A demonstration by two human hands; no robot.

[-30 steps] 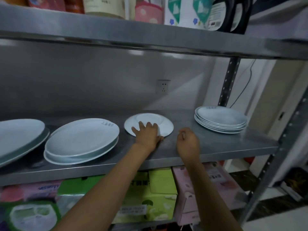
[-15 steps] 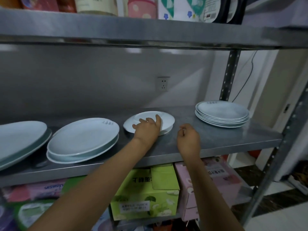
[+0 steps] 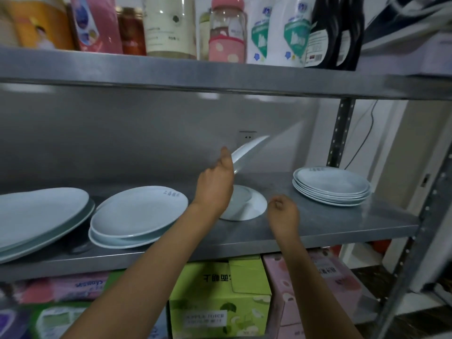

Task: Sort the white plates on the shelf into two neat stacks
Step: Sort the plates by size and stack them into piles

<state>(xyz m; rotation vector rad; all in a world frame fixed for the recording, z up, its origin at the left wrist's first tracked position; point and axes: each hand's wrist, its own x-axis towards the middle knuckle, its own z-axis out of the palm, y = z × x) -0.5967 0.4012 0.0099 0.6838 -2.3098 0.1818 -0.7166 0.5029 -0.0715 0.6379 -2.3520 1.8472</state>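
Lifted since earlier: one white plate (image 3: pixel 247 152), tilted, blurred, gripped by left hand (image 3: pixel 215 189); another plate (image 3: pixel 249 206) beneath; right hand (image 3: pixel 283 214) seemingly loosely curled, empty.

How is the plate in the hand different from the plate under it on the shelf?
The white plate lifted by the left hand is tilted steeply in the air, seen nearly edge-on; the small white plate on the metal shelf lies flat, partly hidden behind that hand. The lifted one is gripped; the flat one is untouched. Both are white and round.
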